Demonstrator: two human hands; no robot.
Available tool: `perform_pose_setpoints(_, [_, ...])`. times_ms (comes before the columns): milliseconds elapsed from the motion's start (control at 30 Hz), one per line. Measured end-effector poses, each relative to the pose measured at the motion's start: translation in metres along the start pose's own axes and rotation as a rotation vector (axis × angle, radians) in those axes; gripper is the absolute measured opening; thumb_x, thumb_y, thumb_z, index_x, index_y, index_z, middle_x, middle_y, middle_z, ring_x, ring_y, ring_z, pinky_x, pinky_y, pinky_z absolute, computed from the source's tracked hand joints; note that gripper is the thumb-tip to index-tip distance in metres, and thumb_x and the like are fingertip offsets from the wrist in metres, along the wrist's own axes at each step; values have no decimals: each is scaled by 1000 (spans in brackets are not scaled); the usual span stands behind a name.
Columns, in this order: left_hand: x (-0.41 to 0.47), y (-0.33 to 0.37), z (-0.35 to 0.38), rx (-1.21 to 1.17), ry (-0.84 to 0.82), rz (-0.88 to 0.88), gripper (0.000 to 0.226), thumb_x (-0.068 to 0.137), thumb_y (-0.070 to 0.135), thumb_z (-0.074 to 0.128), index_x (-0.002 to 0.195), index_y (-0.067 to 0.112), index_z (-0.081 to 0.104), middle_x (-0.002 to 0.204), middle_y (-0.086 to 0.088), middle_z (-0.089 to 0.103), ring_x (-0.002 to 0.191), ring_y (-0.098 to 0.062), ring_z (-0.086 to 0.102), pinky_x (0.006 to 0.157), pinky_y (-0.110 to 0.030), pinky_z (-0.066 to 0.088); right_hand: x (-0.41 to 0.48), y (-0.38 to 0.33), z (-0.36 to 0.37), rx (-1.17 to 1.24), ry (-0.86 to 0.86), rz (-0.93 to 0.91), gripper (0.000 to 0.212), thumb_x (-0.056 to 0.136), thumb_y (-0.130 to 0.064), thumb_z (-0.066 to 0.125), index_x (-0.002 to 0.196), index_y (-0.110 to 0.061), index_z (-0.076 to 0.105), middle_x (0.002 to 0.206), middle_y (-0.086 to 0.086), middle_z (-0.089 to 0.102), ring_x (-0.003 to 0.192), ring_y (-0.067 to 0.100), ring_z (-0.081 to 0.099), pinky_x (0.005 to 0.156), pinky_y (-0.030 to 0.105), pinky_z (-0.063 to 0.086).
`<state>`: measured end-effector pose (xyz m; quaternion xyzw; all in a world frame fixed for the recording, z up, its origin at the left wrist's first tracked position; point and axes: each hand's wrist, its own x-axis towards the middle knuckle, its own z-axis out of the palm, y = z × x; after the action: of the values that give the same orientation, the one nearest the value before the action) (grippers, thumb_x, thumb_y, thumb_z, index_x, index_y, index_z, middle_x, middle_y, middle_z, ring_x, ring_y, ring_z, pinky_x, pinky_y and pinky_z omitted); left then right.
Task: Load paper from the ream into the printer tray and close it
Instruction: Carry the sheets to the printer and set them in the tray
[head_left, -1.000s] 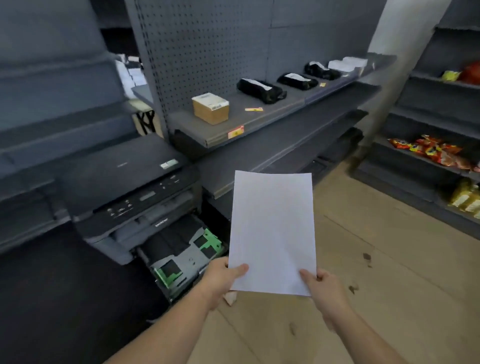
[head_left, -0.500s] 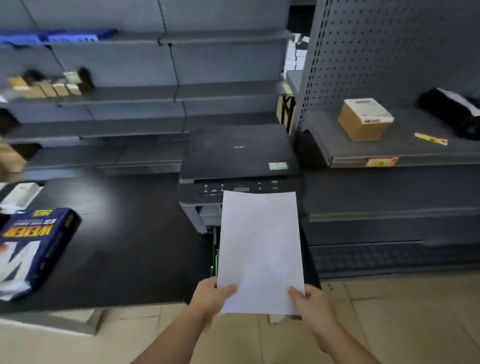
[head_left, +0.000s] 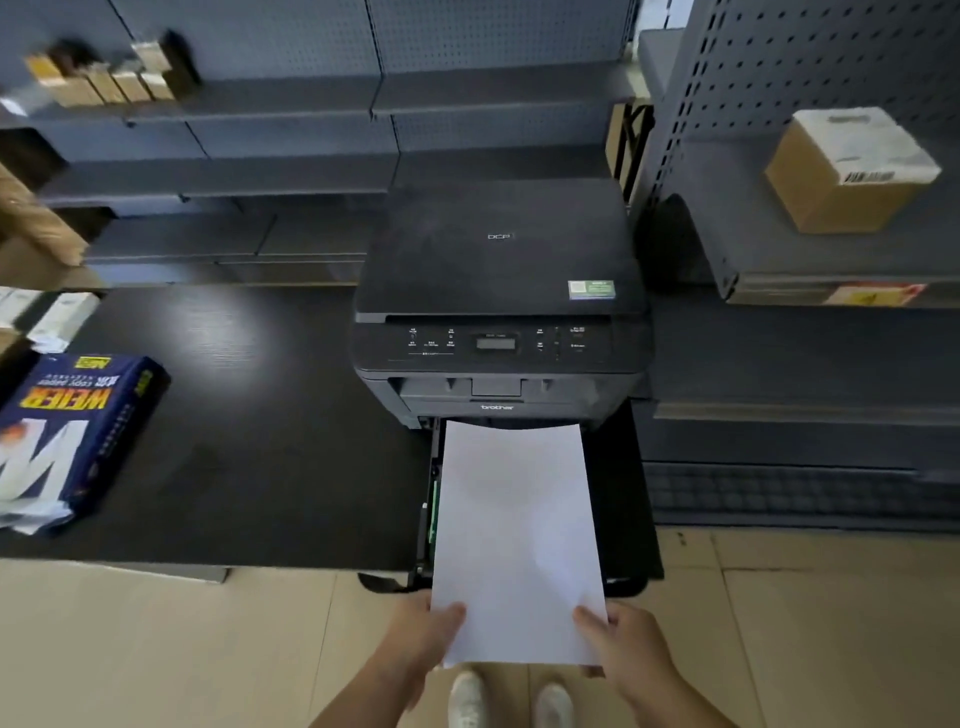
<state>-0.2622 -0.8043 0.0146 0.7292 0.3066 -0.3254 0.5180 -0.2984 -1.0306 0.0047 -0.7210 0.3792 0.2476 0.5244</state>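
Both hands, the left hand (head_left: 423, 631) and right hand (head_left: 621, 642), gripped the near corners of the paper stack (head_left: 514, 535), which had dropped from mid-air to directly above the printer's (head_left: 498, 291) open tray (head_left: 427, 514), apparently ready for seating.

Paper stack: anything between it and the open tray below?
Nothing visible. Both hands, left hand and right hand, hold the paper directly over the pulled-out tray; the sheets hide most of the tray's interior.
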Motion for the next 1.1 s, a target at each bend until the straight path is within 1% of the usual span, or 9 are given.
perform_pose_setpoints(67, [7, 7, -1, 9, 20, -3, 20, 90, 3, 56, 99, -4, 73, 79, -10, 72, 56, -17, 60, 36, -15, 38, 5, -7, 0, -8, -14, 14, 28, 77, -31, 67, 76, -4, 74, 82, 20, 75, 81, 40, 72, 72, 57, 60])
perform_pose_setpoints(167, [16, 15, -5, 12, 27, -27, 19, 88, 2, 57, 97, -2, 73, 83, -14, 73, 55, -19, 60, 35, -15, 38, 0, -27, 3, 27, -43, 28, 17, 90, -17, 61, 81, -9, 73, 84, 12, 74, 71, 28, 69, 68, 46, 62])
perform_pose_setpoints(333, [31, 28, -11, -7, 9, -47, 16, 88, 6, 59, 96, 0, 73, 93, -18, 76, 69, -28, 69, 47, -25, 47, 13, -40, 8, 72, -74, 57, 17, 92, -14, 60, 93, -1, 72, 96, 19, 72, 71, 26, 64, 70, 48, 62])
perform_pose_setpoints(500, [41, 42, -13, -22, 0, -53, 16, 90, 7, 60, 101, 2, 70, 95, -14, 75, 69, -26, 69, 43, -21, 50, 30, -50, 8, 66, -43, 22, 17, 93, -15, 60, 93, -3, 72, 102, 19, 72, 75, 27, 67, 57, 32, 61])
perform_pose_setpoints(633, [55, 53, -12, -26, 3, -28, 12, 91, 7, 61, 99, 4, 69, 95, -12, 72, 71, -25, 67, 44, -23, 53, 46, -53, 9, 51, -34, 28, 21, 92, -22, 60, 96, -4, 71, 98, 13, 72, 74, 27, 74, 75, 47, 62])
perform_pose_setpoints(700, [65, 57, -11, -26, 9, -18, 13, 90, 7, 62, 99, 4, 70, 97, -11, 73, 82, -29, 71, 61, -37, 63, 54, -56, 10, 73, -31, 27, 19, 93, -21, 60, 95, -5, 70, 99, 11, 72, 76, 24, 73, 73, 42, 64])
perform_pose_setpoints(767, [73, 61, -9, -31, 12, -16, 15, 89, 7, 63, 101, 2, 70, 95, -10, 73, 85, -32, 72, 68, -41, 63, 64, -59, 11, 99, -30, 25, 17, 94, -20, 61, 95, -5, 70, 102, 11, 71, 81, 25, 72, 69, 36, 65])
perform_pose_setpoints(900, [90, 66, -5, -12, 35, -9, 10, 88, 6, 64, 94, 2, 70, 89, -10, 73, 77, -29, 72, 63, -35, 62, 84, -64, 15, 111, -16, 37, 15, 95, -19, 62, 96, -5, 68, 106, 12, 68, 83, 27, 69, 65, 35, 63])
perform_pose_setpoints(1100, [107, 66, 3, 65, 100, 10, 8, 86, 9, 63, 92, 6, 67, 93, -9, 72, 78, -26, 70, 58, -28, 58, 105, -68, 25, 90, 6, 63, 16, 95, -20, 61, 102, -7, 67, 102, 6, 66, 70, 24, 69, 78, 47, 63])
